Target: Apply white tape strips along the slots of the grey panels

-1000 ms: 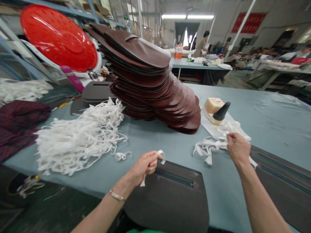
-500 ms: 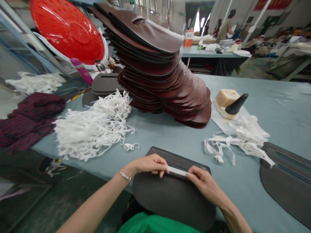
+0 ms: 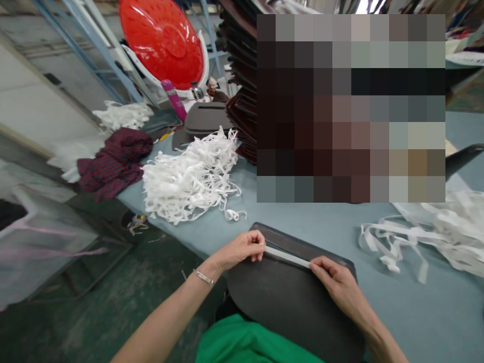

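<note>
A narrow white strip (image 3: 287,256) is stretched between my two hands. My left hand (image 3: 247,248) pinches its left end, and my right hand (image 3: 333,275) pinches the right end. Under the strip lies a dark grey rounded panel (image 3: 287,297) with a long slot near its far edge; the strip runs along that slot. The panel's near part hangs over the table edge, against a green garment (image 3: 253,343). Whether the strip is stuck to the panel I cannot tell.
White strips (image 3: 189,176) are heaped on the blue-grey table (image 3: 212,237) at left, with more strips (image 3: 449,232) at right. Behind stands a stack of dark brown panels (image 3: 242,121), mostly covered by a pixelated block. A striped cloth (image 3: 117,161) lies far left, near a red oval tray (image 3: 162,40).
The view has turned left. My hands are farther apart, so a longer stretch of the white strip shows between them. Both still pinch it over the panel.
</note>
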Motion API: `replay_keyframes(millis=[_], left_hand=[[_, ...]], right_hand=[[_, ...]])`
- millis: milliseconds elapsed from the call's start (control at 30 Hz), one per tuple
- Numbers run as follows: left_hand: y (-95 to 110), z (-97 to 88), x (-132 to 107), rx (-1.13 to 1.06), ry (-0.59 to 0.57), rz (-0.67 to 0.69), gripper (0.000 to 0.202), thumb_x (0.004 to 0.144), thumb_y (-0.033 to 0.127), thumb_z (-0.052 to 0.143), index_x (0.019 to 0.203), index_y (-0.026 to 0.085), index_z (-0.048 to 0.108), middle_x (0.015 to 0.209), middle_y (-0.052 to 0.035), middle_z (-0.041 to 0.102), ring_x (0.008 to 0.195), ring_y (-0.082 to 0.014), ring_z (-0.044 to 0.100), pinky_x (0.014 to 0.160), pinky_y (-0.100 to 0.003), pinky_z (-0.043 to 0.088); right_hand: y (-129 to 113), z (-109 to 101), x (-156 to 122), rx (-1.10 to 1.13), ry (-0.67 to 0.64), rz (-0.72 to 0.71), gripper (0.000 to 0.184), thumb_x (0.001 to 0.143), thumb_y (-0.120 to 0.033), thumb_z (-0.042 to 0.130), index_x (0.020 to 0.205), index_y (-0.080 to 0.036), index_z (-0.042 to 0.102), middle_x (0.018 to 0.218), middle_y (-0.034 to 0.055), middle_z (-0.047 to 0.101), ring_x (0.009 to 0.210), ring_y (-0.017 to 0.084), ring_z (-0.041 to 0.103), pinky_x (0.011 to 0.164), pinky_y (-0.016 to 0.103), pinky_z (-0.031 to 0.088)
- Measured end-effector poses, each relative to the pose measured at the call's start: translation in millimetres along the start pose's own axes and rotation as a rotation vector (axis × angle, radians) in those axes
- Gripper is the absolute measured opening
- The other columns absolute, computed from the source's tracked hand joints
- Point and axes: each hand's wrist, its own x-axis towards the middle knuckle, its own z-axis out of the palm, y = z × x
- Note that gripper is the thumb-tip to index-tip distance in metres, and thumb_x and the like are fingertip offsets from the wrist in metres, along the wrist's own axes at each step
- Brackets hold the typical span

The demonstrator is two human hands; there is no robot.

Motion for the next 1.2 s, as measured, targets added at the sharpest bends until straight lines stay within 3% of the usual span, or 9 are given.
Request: replay_keyframes(millis=[167, 367, 600, 733, 867, 1033, 1200], left_hand=[[-2, -1.7, 0, -0.194, 0.005, 0.040, 0.025, 0.064, 0.016, 0.068, 0.072, 0.019, 0.044, 0.064, 0.0066, 0.046, 0.051, -0.0050, 0.042, 0.048, -0.019, 0.028], [1, -8.4, 4, -0.181, -0.016, -0.029, 0.021, 0.068, 0.020, 0.069, 0.084, 0.014, 0.056, 0.066, 0.0044, 0.048, 0.052, -0.0045, 0.041, 0.051, -0.019, 0.029], [5, -13.8, 3, -0.339, 0.010, -0.046, 0.027, 0.068, 0.023, 0.073, 0.076, 0.017, 0.048, 0.065, 0.0057, 0.045, 0.056, -0.0047, 0.045, 0.051, -0.017, 0.030], [6, -15.3, 0, -0.222, 0.053, -0.045, 0.032, 0.067, 0.025, 0.074, 0.086, 0.017, 0.051, 0.064, 0.0080, 0.045, 0.051, -0.0033, 0.042, 0.049, -0.017, 0.031], [8, -17.6, 2, 0.121, 0.134, -0.058, 0.026, 0.072, 0.035, 0.069, 0.079, 0.015, 0.054, 0.057, 0.0053, 0.053, 0.048, -0.0059, 0.047, 0.048, -0.018, 0.034], [12, -20.3, 12, 0.365, 0.174, -0.077, 0.022, 0.077, 0.036, 0.058, 0.079, 0.014, 0.060, 0.064, -0.0015, 0.065, 0.050, -0.0075, 0.052, 0.050, -0.019, 0.039], [8, -20.6, 27, 0.464, 0.293, -0.094, 0.019, 0.077, 0.031, 0.054, 0.078, 0.015, 0.063, 0.058, 0.0006, 0.062, 0.049, -0.0093, 0.055, 0.048, -0.019, 0.039]], right_hand=[[0, 0, 1, 0.016, -0.029, 0.008, 0.036, 0.088, -0.054, 0.044, 0.083, -0.022, 0.059, 0.075, -0.0021, 0.057, 0.071, 0.015, 0.051, 0.065, 0.023, 0.039], [-7, -2, -6, 0.049, -0.021, -0.006, 0.036, 0.088, -0.054, 0.044, 0.080, -0.022, 0.059, 0.076, -0.0017, 0.055, 0.073, 0.014, 0.050, 0.065, 0.023, 0.039], [-11, -2, -13, 0.006, 0.019, -0.055, 0.034, 0.089, -0.052, 0.044, 0.082, -0.022, 0.060, 0.076, -0.0022, 0.057, 0.072, 0.014, 0.052, 0.067, 0.022, 0.039], [-7, -5, -18, -0.023, 0.015, -0.060, 0.033, 0.091, -0.051, 0.042, 0.085, -0.023, 0.059, 0.078, -0.0019, 0.060, 0.074, 0.014, 0.055, 0.068, 0.022, 0.040], [2, -13, -23, -0.049, 0.038, -0.034, 0.033, 0.090, -0.051, 0.042, 0.092, -0.023, 0.060, 0.080, -0.0016, 0.062, 0.076, 0.014, 0.057, 0.070, 0.022, 0.041], [17, -24, -22, -0.159, 0.213, 0.177, 0.044, 0.080, -0.064, 0.045, 0.080, -0.023, 0.061, 0.064, -0.0015, 0.058, 0.058, 0.015, 0.052, 0.054, 0.025, 0.038], [27, -33, -19, -0.172, 0.322, 0.206, 0.046, 0.075, -0.064, 0.046, 0.085, -0.024, 0.064, 0.070, 0.0002, 0.064, 0.063, 0.017, 0.058, 0.059, 0.026, 0.042]])
